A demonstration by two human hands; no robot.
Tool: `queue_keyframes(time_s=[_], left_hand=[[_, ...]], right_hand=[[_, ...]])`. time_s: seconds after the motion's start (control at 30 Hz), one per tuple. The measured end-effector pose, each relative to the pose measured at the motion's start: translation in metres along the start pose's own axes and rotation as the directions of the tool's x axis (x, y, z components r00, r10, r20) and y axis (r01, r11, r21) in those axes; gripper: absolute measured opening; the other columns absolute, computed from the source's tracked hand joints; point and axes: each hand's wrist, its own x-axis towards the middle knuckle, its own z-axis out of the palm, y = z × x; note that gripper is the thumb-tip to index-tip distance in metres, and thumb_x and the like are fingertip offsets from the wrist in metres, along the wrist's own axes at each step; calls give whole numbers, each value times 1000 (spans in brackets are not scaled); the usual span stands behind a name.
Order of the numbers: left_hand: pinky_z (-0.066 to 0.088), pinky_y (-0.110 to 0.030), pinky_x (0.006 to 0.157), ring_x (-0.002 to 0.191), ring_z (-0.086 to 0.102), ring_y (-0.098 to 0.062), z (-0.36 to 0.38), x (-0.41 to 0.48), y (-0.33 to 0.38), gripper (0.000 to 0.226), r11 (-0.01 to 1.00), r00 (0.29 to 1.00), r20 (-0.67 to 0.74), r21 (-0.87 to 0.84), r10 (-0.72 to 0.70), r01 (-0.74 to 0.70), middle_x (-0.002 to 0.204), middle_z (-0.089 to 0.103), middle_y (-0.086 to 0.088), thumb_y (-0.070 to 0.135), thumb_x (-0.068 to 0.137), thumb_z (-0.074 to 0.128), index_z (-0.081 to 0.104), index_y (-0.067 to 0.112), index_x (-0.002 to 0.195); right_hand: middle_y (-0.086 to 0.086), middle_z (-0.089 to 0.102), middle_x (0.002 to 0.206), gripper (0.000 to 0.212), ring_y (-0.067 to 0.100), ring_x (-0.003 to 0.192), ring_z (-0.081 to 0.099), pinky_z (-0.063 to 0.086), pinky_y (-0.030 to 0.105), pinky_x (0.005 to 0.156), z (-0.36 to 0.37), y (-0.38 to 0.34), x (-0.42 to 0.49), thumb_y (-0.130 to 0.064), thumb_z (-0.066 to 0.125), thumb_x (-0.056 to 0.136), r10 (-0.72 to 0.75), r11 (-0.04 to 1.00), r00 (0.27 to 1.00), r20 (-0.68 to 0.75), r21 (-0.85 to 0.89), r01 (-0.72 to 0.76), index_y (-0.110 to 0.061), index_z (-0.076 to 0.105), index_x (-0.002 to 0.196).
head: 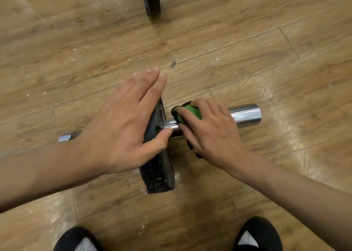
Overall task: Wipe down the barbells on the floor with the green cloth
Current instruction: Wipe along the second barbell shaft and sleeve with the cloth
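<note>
The brown wooden plank floor [247,41] gives us open boards beyond the free end of the chrome steel barbell [245,115]. Our left forearm [38,174] hides most of the bar's shaft. Its black round weight plate [160,174] stands on edge. Our left hand [123,128] rests on its rim, fingers straight and together (thumb against the sleeve). Our right hand [211,134] is curled round the green cloth [190,110], wrapped on the sleeve just beside the plate. A second black plate [152,1] is cut off at the top edge.
</note>
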Motion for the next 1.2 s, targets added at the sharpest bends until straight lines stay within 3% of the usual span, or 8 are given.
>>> queue_keyframes(time_s=[0.1, 0.3, 0.4, 0.5, 0.73, 0.93, 1.07, 1.2], left_hand=[[21, -50, 127, 151, 34, -40, -1, 1, -1, 85, 1000, 1000, -7, -11, 2, -2, 160, 38, -28, 48, 94, 47, 34, -8, 156], [23, -52, 127, 150, 36, -40, 0, 6, -4, 83, 999, 1000, -12, -45, 3, -4, 158, 41, -28, 47, 95, 46, 35, -9, 155], [26, -55, 126, 149, 38, -40, 0, 7, -4, 81, 998, 1000, -24, -60, 1, -2, 156, 43, -28, 46, 95, 46, 37, -8, 154], [27, -57, 124, 148, 40, -42, 1, 8, -4, 79, 998, 1000, -23, -65, 1, -2, 155, 44, -29, 45, 95, 46, 40, -8, 153], [28, -54, 125, 150, 38, -39, -2, 14, -12, 80, 999, 1000, 13, -48, -3, 3, 157, 43, -28, 49, 98, 42, 38, -8, 154], [25, -51, 126, 148, 39, -40, -2, 18, -9, 78, 999, 1000, 13, -28, -28, 29, 157, 44, -27, 50, 97, 40, 44, -5, 152], [22, -43, 127, 148, 39, -39, -6, 19, -13, 79, 1000, 999, 38, 6, -13, 12, 157, 44, -27, 49, 97, 40, 43, -6, 152], [23, -42, 126, 151, 36, -36, -9, 21, -22, 83, 999, 996, 88, 30, -14, 12, 161, 39, -25, 55, 98, 36, 39, -4, 156]], right_hand=[[13, 55, 100, 38, 32, 90, 50, 33, 41, 79, -11, 17, 0, -43, 49, 105, 141, 988, 982, -122, 78, -132, -10, 62, 116], [14, 59, 94, 34, 29, 86, 51, 33, 41, 77, -22, -6, -2, -32, 48, 97, -35, 975, 986, -166, 209, 70, -5, 68, 93], [17, 66, 119, 34, 36, 111, 60, 40, 43, 99, -1, -19, -7, -27, 53, 96, -4, 978, 996, -93, 208, 23, -2, 68, 112], [18, 52, 153, 55, 34, 145, 46, 30, 50, 123, 9, -27, -2, -28, 47, 101, 22, 992, 999, -44, 127, -17, -2, 50, 149], [15, 64, 139, 41, 32, 133, 57, 24, 54, 125, 11, -5, 9, -31, 49, 101, -5, 1000, 1000, -25, -6, 5, -9, 66, 132], [17, 61, 142, 46, 35, 137, 54, 23, 55, 126, 6, 10, -6, -23, 47, 102, 137, 990, 989, -59, -36, -139, -4, 59, 143], [17, 62, 142, 48, 35, 134, 56, 28, 52, 124, 26, -34, 12, -23, 50, 102, -19, 1000, 998, -65, 15, 20, -1, 57, 144], [17, 54, 151, 53, 37, 140, 50, 19, 56, 126, 13, 4, -5, -21, 48, 100, -52, 998, 999, -14, -28, 52, -6, 51, 151]])
